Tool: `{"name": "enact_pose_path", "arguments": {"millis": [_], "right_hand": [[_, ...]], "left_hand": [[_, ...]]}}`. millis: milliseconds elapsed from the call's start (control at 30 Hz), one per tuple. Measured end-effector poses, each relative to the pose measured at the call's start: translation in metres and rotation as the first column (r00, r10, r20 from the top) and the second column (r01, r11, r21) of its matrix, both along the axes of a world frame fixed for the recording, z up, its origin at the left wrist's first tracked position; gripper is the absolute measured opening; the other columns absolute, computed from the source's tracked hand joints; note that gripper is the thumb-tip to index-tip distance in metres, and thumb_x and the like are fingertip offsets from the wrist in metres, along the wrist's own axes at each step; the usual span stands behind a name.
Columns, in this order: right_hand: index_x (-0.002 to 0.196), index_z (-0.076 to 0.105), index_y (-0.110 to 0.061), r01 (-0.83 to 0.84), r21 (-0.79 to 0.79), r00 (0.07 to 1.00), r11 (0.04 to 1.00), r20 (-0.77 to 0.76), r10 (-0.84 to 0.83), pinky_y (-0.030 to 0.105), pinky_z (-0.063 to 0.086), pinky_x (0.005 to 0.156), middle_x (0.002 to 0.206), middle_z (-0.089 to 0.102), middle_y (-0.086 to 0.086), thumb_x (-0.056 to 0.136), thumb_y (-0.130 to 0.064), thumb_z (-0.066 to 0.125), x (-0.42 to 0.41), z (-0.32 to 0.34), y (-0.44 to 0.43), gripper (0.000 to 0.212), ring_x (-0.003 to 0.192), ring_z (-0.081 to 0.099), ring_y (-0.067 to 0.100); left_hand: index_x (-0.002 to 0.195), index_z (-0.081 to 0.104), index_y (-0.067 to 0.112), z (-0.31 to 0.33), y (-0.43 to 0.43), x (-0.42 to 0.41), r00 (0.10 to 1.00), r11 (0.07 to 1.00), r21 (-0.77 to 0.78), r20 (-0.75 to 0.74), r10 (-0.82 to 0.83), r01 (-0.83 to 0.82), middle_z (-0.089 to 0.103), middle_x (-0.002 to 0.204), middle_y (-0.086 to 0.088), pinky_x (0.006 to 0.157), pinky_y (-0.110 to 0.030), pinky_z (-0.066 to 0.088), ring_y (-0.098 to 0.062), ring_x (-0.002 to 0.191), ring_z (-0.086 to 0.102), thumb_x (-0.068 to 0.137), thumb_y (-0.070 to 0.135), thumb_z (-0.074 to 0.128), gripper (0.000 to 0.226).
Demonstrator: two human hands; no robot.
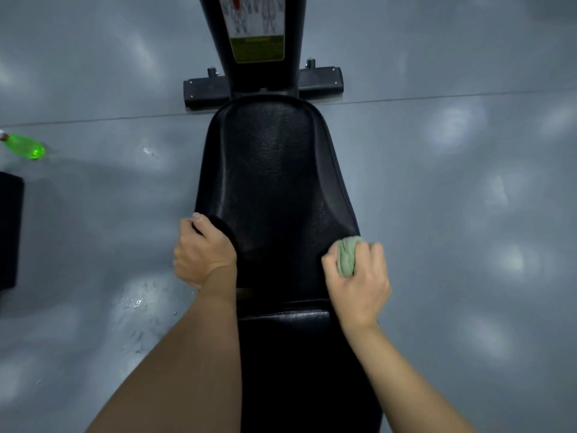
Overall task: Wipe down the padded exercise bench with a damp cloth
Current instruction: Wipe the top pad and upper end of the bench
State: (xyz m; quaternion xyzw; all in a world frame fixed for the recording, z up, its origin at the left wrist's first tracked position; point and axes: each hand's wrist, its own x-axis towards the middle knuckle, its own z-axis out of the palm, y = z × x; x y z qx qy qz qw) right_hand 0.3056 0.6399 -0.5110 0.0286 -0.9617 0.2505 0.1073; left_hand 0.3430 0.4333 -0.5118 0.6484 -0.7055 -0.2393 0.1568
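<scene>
a balled green cloth (pixel 346 257) was gripped in the right hand (pixel 362 282), fingers curled round it, and was pressed against the near right edge of the black seat pad (pixel 274 170). the left hand (pixel 201 250) was clamped over the pad's near left edge, thumb on top, fingers wrapped under, apparently steadying the bench. the pad's long axis was seen to run from near to far, narrowing toward the upright frame (pixel 249 32) with its label. almost all of the unwiped length lay ahead and to the left of the cloth, so the next stroke was judged to call for a push away along that axis, by the right hand, the nearer one. a green bottle (pixel 26 146) lay on the grey floor (pixel 452 182), far left.
</scene>
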Motion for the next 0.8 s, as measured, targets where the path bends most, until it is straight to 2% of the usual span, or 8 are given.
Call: {"name": "enact_pose_path", "arguments": {"millis": [67, 200, 300, 400, 500, 667, 800], "right_hand": [[0.072, 0.05, -0.012, 0.003, -0.018, 1.0, 1.0, 0.019, -0.002, 0.027, 0.03, 0.05, 0.074, 0.043, 0.004, 0.085, -0.037, 0.062, 0.002, -0.002, 0.001, 0.031, 0.061, 0.04, 0.023], [0.076, 0.06, -0.014, 0.11, 0.005, 0.994, 0.994, 0.004, -0.11, 0.031, 0.028, 0.056, 0.076, 0.055, 0.008, 0.085, -0.043, 0.058, -0.047, 0.01, -0.029, 0.03, 0.066, 0.054, 0.036], [0.08, 0.059, -0.014, 0.193, -0.043, 0.979, 0.98, 0.08, -0.189, 0.035, 0.032, 0.059, 0.081, 0.058, 0.009, 0.086, -0.048, 0.053, -0.069, 0.015, -0.045, 0.035, 0.073, 0.057, 0.039], [0.077, 0.054, -0.011, 0.102, -0.064, 0.995, 0.993, 0.008, -0.101, 0.038, 0.038, 0.056, 0.079, 0.054, 0.011, 0.088, -0.043, 0.057, -0.053, 0.007, -0.029, 0.034, 0.071, 0.054, 0.037], [0.074, 0.05, -0.008, -0.034, -0.074, 0.999, 0.997, -0.039, 0.031, 0.04, 0.041, 0.052, 0.076, 0.048, 0.01, 0.089, -0.038, 0.06, -0.017, -0.004, -0.003, 0.034, 0.067, 0.05, 0.033], [0.074, 0.057, -0.011, 0.037, -0.057, 0.999, 0.998, -0.008, -0.038, 0.035, 0.039, 0.051, 0.074, 0.054, 0.009, 0.089, -0.041, 0.058, -0.047, 0.005, -0.018, 0.033, 0.063, 0.053, 0.034], [0.081, 0.06, -0.013, 0.06, -0.095, 0.998, 0.994, 0.02, -0.058, 0.037, 0.041, 0.057, 0.081, 0.058, 0.008, 0.09, -0.047, 0.054, -0.091, 0.018, -0.047, 0.035, 0.07, 0.056, 0.034]], "left_hand": [[0.1, 0.063, 0.009, 0.0, -0.001, 0.0, 1.0, 1.0, 0.012, 0.003, 0.0, 0.0, 0.065, 0.089, -0.016, 0.07, -0.038, 0.033, -0.039, 0.086, 0.059, 0.095, 0.052, 0.018, 0.062], [0.1, 0.062, 0.011, 0.0, -0.001, 0.0, 1.0, 1.0, 0.009, 0.019, -0.013, 0.013, 0.065, 0.089, -0.017, 0.069, -0.038, 0.032, -0.04, 0.087, 0.06, 0.096, 0.052, 0.017, 0.061], [0.098, 0.061, 0.012, 0.0, -0.003, 0.0, 1.0, 1.0, 0.018, 0.021, -0.015, 0.014, 0.066, 0.088, -0.016, 0.069, -0.039, 0.035, -0.04, 0.086, 0.06, 0.094, 0.054, 0.016, 0.062], [0.1, 0.062, 0.01, 0.0, -0.003, 0.0, 0.999, 0.999, 0.042, 0.027, -0.018, 0.017, 0.054, 0.079, -0.006, 0.069, -0.038, 0.032, -0.03, 0.077, 0.051, 0.096, 0.053, 0.018, 0.061], [0.099, 0.059, 0.009, 0.001, -0.004, 0.001, 0.999, 0.998, 0.065, 0.025, -0.027, 0.025, 0.05, 0.077, -0.005, 0.069, -0.038, 0.031, -0.028, 0.075, 0.047, 0.099, 0.05, 0.019, 0.057], [0.098, 0.055, 0.009, 0.003, -0.005, 0.001, 0.998, 0.996, 0.069, 0.036, -0.06, 0.058, 0.056, 0.081, -0.012, 0.069, -0.039, 0.031, -0.034, 0.08, 0.053, 0.095, 0.053, 0.015, 0.059], [0.096, 0.056, 0.01, -0.003, -0.005, 0.003, 0.998, 0.997, 0.04, 0.022, -0.06, 0.059, 0.064, 0.087, -0.017, 0.068, -0.04, 0.035, -0.04, 0.084, 0.059, 0.089, 0.061, 0.008, 0.07]]}}
